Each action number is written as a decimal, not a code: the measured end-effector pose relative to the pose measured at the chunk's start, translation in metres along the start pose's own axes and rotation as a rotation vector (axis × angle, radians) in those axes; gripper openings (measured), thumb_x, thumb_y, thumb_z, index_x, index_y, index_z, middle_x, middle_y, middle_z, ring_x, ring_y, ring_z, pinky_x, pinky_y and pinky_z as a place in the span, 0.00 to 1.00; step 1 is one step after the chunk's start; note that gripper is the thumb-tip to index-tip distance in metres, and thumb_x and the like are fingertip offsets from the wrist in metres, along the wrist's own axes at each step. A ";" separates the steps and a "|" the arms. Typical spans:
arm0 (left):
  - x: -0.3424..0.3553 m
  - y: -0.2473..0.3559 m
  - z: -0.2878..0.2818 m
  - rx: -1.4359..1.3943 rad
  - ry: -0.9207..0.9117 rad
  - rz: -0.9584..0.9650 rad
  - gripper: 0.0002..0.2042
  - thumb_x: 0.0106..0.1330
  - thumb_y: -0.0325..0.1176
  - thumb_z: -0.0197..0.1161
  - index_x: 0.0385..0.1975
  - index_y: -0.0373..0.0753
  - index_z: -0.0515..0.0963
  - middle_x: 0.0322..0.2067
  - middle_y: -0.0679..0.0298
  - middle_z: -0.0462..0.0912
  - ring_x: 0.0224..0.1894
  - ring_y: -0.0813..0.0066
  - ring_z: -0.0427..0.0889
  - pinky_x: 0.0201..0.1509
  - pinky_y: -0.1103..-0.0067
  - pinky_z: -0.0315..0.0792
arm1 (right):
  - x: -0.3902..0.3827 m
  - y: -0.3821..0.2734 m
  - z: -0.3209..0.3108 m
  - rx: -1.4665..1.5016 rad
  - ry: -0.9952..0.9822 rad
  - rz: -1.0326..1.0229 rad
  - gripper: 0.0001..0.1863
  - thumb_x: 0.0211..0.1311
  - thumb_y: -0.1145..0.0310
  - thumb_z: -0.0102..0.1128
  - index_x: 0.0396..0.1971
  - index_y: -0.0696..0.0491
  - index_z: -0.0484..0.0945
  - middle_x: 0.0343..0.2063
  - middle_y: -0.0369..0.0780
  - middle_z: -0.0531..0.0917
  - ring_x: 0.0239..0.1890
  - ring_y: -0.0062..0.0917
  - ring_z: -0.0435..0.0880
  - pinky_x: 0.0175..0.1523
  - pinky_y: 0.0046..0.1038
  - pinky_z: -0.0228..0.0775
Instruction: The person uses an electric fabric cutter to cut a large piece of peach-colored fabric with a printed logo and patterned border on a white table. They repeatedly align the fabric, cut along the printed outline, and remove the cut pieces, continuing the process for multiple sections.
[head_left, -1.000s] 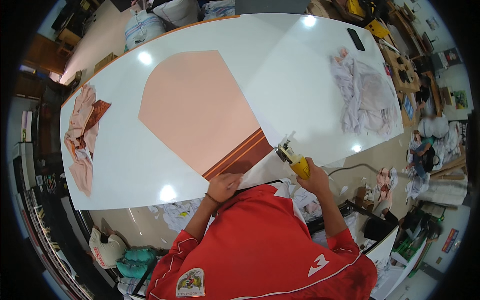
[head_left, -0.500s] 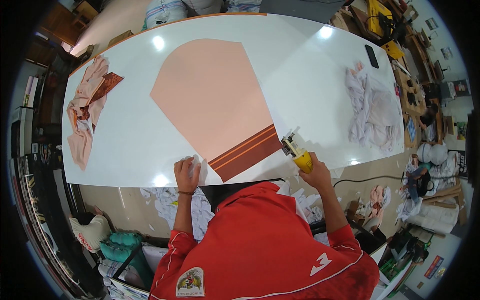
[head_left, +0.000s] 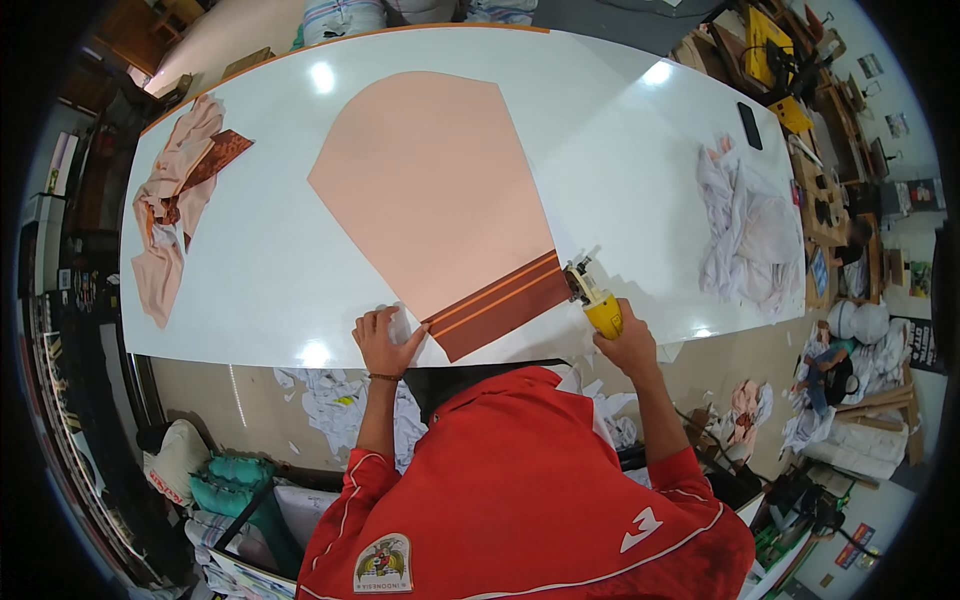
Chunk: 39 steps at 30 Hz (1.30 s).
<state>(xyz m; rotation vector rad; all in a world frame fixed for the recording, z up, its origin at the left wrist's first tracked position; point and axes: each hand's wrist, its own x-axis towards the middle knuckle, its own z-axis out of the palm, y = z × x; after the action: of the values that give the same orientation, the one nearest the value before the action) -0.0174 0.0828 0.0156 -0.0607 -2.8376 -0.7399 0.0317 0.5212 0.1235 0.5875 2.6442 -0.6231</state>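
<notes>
Since one second ago the left hand (head_left: 388, 345) has come off the brown band (head_left: 505, 310) and moved leftward, to a place just left of the band's left end; the band's near corner, covered then, now shows. The right hand (head_left: 630, 338) keeps hold of the cutter (head_left: 603, 314), which remains beside the band's right end. The view itself has shifted, setting the whole scene a little differently.

The pink panel (head_left: 430, 190), edged by that band, lies flat in the middle of the table (head_left: 240, 280). Its long axis runs away from the person and leans left, the curved end farthest off and the banded end nearest. The cutter slants too, its yellow body toward the person, its metal head pointing away and somewhat left. Whether the head touches the cloth cannot be told.

On the left hand the fingers are spread and lightly bent near the table's edge, the thumb reaching to the band's left corner. The right fingers are wrapped round the yellow body.

White and glossy, the table throws back lamp glare. A crumpled pink heap (head_left: 160, 270) lies at its left end, a white heap (head_left: 735, 230) at its right, with a black phone (head_left: 749, 126) beyond. Pale scraps (head_left: 330, 415) litter the tan floor (head_left: 215, 390); sacks (head_left: 340, 18) stand past the far edge.
</notes>
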 end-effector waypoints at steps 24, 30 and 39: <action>0.003 0.003 -0.005 -0.002 0.006 -0.002 0.27 0.52 0.56 0.82 0.44 0.44 0.84 0.41 0.63 0.78 0.48 0.59 0.75 0.55 0.63 0.68 | 0.101 -0.081 -0.018 -0.022 0.010 0.053 0.35 0.52 0.54 0.73 0.59 0.47 0.69 0.44 0.52 0.87 0.48 0.54 0.88 0.51 0.51 0.81; 0.005 0.006 -0.006 0.013 0.017 -0.007 0.26 0.52 0.55 0.82 0.43 0.44 0.84 0.41 0.62 0.78 0.47 0.58 0.75 0.53 0.62 0.68 | 0.136 -0.106 -0.024 -0.034 0.038 0.036 0.34 0.53 0.54 0.72 0.58 0.47 0.69 0.44 0.51 0.87 0.48 0.53 0.88 0.51 0.50 0.81; 0.007 0.010 -0.008 0.011 0.031 -0.026 0.26 0.52 0.55 0.82 0.42 0.43 0.84 0.40 0.62 0.78 0.45 0.59 0.75 0.52 0.64 0.68 | 0.194 -0.143 -0.039 -0.009 0.052 -0.025 0.36 0.50 0.53 0.72 0.59 0.50 0.71 0.44 0.52 0.88 0.48 0.52 0.88 0.52 0.49 0.81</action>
<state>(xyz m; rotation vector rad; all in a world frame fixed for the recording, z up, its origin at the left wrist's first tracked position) -0.0219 0.0877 0.0287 -0.0108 -2.8176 -0.7235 -0.2090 0.4834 0.1210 0.5761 2.7057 -0.6111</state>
